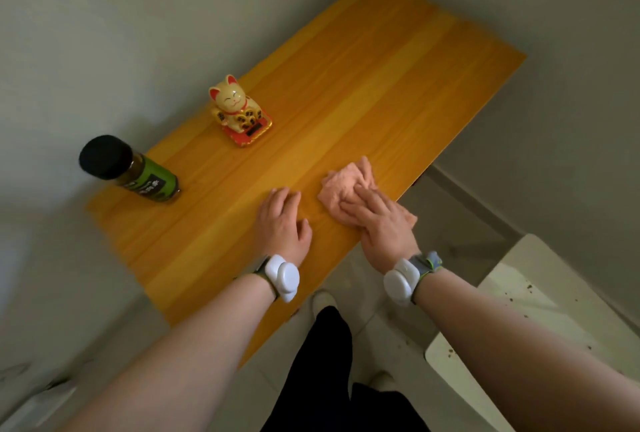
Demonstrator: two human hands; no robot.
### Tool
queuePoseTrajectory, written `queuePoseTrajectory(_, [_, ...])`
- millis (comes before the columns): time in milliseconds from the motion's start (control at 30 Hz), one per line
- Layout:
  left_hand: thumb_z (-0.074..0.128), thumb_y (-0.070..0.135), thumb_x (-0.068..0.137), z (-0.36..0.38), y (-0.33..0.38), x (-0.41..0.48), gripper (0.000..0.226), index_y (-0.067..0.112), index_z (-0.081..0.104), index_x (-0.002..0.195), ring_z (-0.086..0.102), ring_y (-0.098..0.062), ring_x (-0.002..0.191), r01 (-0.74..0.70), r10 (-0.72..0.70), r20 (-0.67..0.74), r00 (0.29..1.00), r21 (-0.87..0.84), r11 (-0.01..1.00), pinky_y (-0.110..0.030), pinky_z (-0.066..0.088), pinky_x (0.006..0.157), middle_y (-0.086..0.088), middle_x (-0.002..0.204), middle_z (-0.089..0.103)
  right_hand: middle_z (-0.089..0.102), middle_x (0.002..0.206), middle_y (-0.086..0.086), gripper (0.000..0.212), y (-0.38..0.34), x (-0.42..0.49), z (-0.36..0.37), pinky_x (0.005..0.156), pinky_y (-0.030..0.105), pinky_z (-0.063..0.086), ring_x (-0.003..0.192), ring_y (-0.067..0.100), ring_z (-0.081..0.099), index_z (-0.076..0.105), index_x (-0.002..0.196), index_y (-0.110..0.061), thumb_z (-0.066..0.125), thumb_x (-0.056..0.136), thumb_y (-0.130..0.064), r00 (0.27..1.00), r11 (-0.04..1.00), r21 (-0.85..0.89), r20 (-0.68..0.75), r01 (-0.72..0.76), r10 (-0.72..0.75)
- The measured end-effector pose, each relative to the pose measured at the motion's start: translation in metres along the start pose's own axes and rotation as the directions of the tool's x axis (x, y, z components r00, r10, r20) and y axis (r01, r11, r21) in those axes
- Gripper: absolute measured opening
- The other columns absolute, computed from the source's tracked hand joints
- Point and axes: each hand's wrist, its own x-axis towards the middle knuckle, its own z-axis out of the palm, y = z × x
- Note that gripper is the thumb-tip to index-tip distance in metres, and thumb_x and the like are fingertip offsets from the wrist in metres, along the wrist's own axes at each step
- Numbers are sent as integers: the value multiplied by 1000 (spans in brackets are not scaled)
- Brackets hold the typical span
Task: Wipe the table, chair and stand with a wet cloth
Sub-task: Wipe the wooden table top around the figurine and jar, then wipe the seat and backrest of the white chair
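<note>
Right hand [379, 223] flat, fingers straight, pressing the pink cloth [346, 185] onto the wood surface [363, 85] nr its edge. Left hand [282, 223] just beside it, open, palm down (holding nothing). Cat figurine [239, 111] & bottle [130, 170] further out past left hand.

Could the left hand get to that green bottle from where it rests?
Probably yes: the left hand lies flat and empty, and only bare table separates it from the green bottle.

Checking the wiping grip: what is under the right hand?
A crumpled pink cloth lies under the right hand, pressed onto the wooden table. The cloth's part beneath the palm is hidden.
</note>
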Motion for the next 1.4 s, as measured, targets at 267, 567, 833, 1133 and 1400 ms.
queuePoseTrajectory(267, [47, 10, 83, 2, -8, -95, 49, 2, 49, 131, 33, -37, 134, 63, -64, -5, 998, -109, 992, -48, 31, 110, -18, 141, 40, 57, 131, 12, 63, -36, -76, 29, 100, 49, 43, 119, 40, 52, 67, 116, -18, 25, 69, -14, 944, 964, 71, 194, 256, -265])
queuePoseTrajectory(567, [49, 23, 93, 1, 46, -174, 61, 18, 22, 147, 31, -20, 137, 70, -45, 79, 996, -354, 933, -33, 30, 110, -5, 151, 30, 60, 103, 0, 41, -38, -164, -41, 79, 29, 50, 97, 17, 57, 59, 112, -19, 45, 83, 7, 909, 504, 758, 319, -415, 268])
queuePoseTrajectory(833, [54, 56, 84, 17, 112, -179, 54, 21, 48, 125, 59, -19, 108, 459, -99, 516, 851, -638, 619, -38, 47, 95, -1, 120, 61, 64, 96, 16, 29, -10, -213, -43, 77, 39, 50, 87, 27, 61, 60, 107, -12, 42, 89, 1, 772, -126, 881, 462, -456, 436])
queuePoseTrajectory(1133, [62, 24, 87, 81, 139, -179, 17, 19, 53, 102, 67, -25, 88, 544, -46, 655, 755, -585, 602, -45, 55, 83, -8, 98, 67, 19, 152, -1, 100, 24, -285, 19, 111, 28, 27, 141, 12, 22, 11, 150, -31, 64, 71, -60, 858, 715, 556, -4, -425, 513])
queuePoseTrajectory(1400, [51, 27, 94, 135, 154, -182, 12, 21, 58, 87, 58, -18, 83, 513, 107, 800, 590, -473, 716, -32, 45, 79, 0, 85, 62, 64, 117, -3, 55, 54, -311, 40, 71, 37, 55, 87, 18, 64, 46, 122, -50, 55, 77, -18, 565, 294, 733, 146, -613, 812])
